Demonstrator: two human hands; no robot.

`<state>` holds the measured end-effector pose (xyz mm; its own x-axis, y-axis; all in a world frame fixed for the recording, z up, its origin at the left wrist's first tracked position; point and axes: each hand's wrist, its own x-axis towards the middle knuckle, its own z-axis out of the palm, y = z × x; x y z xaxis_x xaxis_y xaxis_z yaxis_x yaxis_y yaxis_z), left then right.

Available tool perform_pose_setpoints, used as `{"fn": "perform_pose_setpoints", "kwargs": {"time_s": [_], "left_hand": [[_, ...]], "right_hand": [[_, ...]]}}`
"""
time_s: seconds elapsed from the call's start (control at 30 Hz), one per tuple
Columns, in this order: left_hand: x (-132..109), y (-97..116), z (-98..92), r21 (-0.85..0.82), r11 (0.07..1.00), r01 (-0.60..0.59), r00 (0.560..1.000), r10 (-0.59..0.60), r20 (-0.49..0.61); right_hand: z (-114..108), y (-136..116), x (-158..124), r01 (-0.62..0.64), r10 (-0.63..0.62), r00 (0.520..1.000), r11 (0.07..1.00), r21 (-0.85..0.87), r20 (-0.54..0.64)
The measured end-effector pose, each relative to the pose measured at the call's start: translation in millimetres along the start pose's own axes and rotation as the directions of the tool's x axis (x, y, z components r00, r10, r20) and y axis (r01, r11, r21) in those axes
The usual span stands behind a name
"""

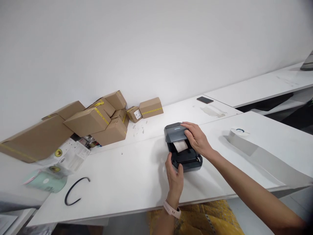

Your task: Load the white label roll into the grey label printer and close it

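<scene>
A dark grey label printer [182, 160] stands on the white table with its lid [175, 133] raised partway. White label paper [180, 146] shows inside it, under the lid. My right hand [197, 138] grips the right side of the lid, thumb on its front face and fingers over the top. At the printer's front left corner, my left hand [174, 174] holds the base, fingers along the side and thumb at the front. A pink watch band [171, 209] is around my left wrist.
Cardboard boxes [107, 132] are piled at the back left, near plastic packets [70, 156] and a green package [46, 181]. A black headband [69, 194] lies at the front left. A phone [205, 100] lies at the back; an unrolled white paper strip [266, 160] trails off to the right.
</scene>
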<state>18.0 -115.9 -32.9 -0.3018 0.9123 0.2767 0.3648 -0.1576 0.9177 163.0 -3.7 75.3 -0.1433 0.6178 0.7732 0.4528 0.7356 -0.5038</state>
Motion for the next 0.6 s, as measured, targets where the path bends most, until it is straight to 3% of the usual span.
{"fn": "perform_pose_setpoints", "kwargs": {"time_s": [0.1,0.23,0.4,0.5,0.6], "left_hand": [[-3,0,-1.5,-0.002,1.000,0.011,1.000,-0.011,0.008],[2,4,-6.0,0.052,0.999,-0.001,1.000,0.000,0.007],[37,21,-4.3,0.207,0.974,-0.087,0.996,0.087,0.007],[54,36,0.7,0.209,0.964,-0.162,0.986,0.151,0.068],[55,49,2.5,0.085,0.939,-0.334,0.927,0.311,0.210]], "right_hand": [[4,6,29,-0.044,0.044,0.999,0.999,-0.006,-0.009],[12,15,72,-0.195,0.196,0.981,0.980,-0.051,0.012],[25,32,121,-0.441,0.452,0.888,0.890,-0.119,0.082],[32,44,140,-0.452,0.460,0.882,0.887,-0.095,0.099],[37,53,151,-0.458,0.464,0.878,0.886,-0.075,0.122]]}}
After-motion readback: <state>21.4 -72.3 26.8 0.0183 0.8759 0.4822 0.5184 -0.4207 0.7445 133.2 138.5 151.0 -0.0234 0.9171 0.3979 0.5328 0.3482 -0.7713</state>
